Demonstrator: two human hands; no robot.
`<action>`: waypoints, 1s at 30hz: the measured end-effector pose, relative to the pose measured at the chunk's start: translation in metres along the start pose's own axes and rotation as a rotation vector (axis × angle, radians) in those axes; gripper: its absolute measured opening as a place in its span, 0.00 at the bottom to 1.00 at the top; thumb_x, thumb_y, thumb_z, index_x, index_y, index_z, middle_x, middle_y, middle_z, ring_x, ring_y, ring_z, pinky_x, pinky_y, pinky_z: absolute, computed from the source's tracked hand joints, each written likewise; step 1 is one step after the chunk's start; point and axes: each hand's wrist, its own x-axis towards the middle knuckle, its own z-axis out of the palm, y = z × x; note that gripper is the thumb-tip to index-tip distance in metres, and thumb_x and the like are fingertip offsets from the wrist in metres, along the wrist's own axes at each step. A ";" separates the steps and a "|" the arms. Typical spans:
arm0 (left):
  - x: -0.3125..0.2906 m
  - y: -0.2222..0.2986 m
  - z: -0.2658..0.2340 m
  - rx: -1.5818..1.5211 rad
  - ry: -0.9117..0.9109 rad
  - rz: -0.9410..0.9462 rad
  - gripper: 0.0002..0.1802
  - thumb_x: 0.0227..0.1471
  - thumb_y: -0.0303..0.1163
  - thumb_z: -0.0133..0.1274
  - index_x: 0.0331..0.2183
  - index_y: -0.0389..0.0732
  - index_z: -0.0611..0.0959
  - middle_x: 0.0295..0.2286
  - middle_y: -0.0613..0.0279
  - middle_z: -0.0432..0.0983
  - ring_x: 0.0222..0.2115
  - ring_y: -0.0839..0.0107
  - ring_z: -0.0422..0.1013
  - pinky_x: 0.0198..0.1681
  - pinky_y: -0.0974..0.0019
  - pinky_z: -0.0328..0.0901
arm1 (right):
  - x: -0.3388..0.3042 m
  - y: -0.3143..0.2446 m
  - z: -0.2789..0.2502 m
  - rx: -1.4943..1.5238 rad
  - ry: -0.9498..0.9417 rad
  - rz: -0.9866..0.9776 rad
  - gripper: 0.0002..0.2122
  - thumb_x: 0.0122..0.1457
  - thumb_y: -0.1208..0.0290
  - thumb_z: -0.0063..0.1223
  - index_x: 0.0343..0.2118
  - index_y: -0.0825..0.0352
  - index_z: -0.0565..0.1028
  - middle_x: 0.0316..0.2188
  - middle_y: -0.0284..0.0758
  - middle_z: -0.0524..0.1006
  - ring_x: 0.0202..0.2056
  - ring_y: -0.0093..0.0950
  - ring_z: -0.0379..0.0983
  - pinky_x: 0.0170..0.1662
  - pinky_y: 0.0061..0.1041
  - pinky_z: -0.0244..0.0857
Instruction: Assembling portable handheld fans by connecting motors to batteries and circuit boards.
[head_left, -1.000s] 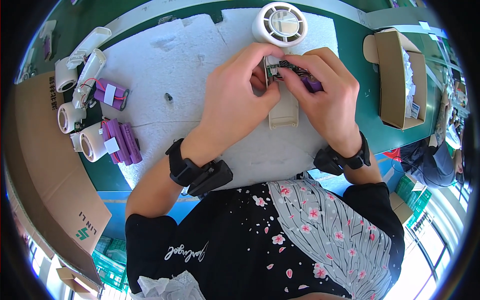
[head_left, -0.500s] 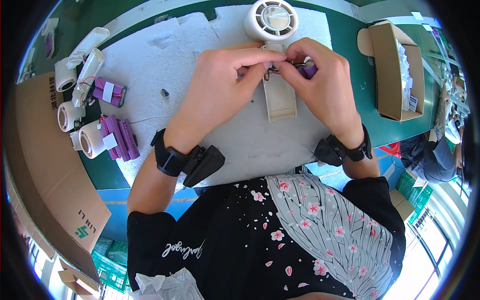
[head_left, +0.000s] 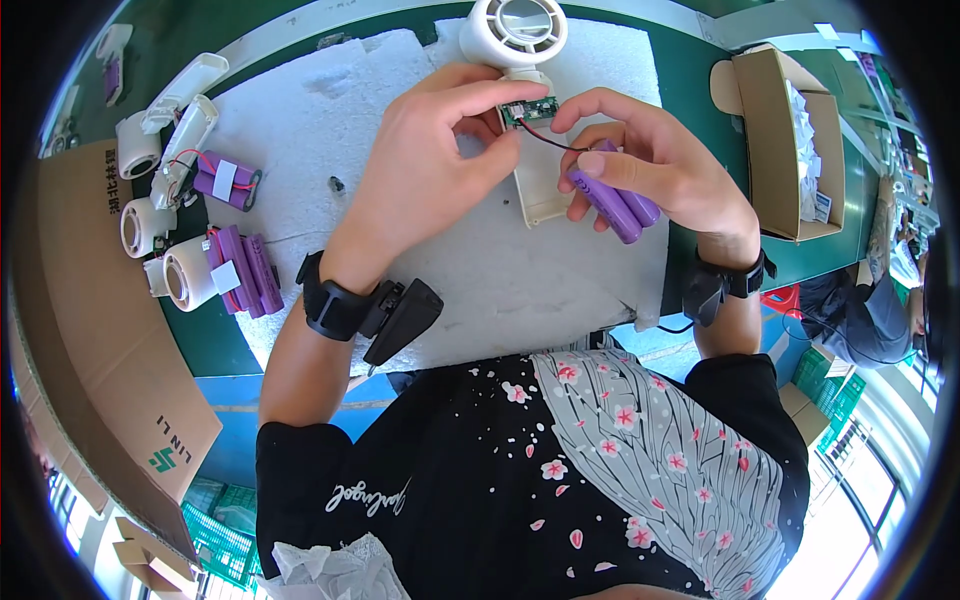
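Batteries (head_left: 610, 208) (purple, held) near circuit board (head_left: 541, 109)

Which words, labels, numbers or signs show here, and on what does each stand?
Wording is left uncopied; places only.
Left cardboard box: dark characters; dark lettering beside a green logo.
Black shirt: white script lettering.
Purple battery cells in the right hand: print too small to read.
Small label in the open box at right: too small to read.

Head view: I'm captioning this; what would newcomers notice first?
Probably the bright purple batteries in the right hand, with wires running toward the green circuit board by the left hand. The round white spoked housing stands out at the top edge, the flowered shirt below.
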 end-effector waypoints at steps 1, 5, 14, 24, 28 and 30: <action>0.000 0.000 0.000 -0.001 0.000 -0.001 0.16 0.47 0.21 0.53 0.41 0.40 0.84 0.34 0.58 0.78 0.26 0.69 0.74 0.32 0.71 0.68 | 0.000 0.000 -0.001 0.034 -0.009 0.007 0.17 0.60 0.72 0.50 0.51 0.66 0.64 0.32 0.38 0.77 0.28 0.27 0.79 0.28 0.21 0.73; 0.000 0.000 0.003 -0.053 0.010 -0.118 0.17 0.44 0.21 0.55 0.40 0.41 0.84 0.32 0.61 0.78 0.27 0.73 0.74 0.33 0.72 0.69 | -0.001 0.002 -0.007 0.142 -0.125 -0.009 0.25 0.56 0.74 0.51 0.57 0.67 0.59 0.38 0.43 0.74 0.31 0.30 0.79 0.29 0.23 0.74; -0.001 0.000 0.006 0.032 0.073 -0.101 0.16 0.42 0.21 0.57 0.38 0.42 0.85 0.31 0.60 0.79 0.25 0.74 0.75 0.31 0.72 0.70 | -0.006 0.006 -0.014 0.328 -0.294 -0.051 0.45 0.34 0.84 0.64 0.60 0.70 0.53 0.45 0.44 0.67 0.35 0.34 0.78 0.34 0.26 0.74; -0.001 0.007 0.006 0.285 0.026 -0.003 0.18 0.42 0.24 0.63 0.40 0.43 0.85 0.36 0.59 0.79 0.25 0.76 0.76 0.31 0.76 0.70 | -0.009 -0.002 -0.023 0.004 -0.139 0.011 0.43 0.29 0.79 0.67 0.57 0.70 0.62 0.48 0.41 0.66 0.39 0.33 0.75 0.43 0.25 0.69; 0.000 0.007 0.006 0.314 0.021 0.041 0.18 0.42 0.23 0.63 0.40 0.43 0.86 0.36 0.59 0.80 0.24 0.75 0.76 0.30 0.75 0.70 | -0.009 0.002 -0.029 -0.215 -0.077 -0.156 0.41 0.29 0.72 0.69 0.54 0.70 0.67 0.49 0.38 0.68 0.46 0.31 0.72 0.49 0.27 0.66; -0.001 0.007 0.005 0.325 0.018 0.051 0.18 0.42 0.24 0.63 0.40 0.43 0.85 0.36 0.59 0.80 0.24 0.74 0.76 0.30 0.75 0.70 | -0.009 -0.002 -0.030 -0.228 -0.076 -0.124 0.40 0.29 0.67 0.69 0.53 0.69 0.69 0.49 0.36 0.69 0.49 0.30 0.69 0.52 0.28 0.63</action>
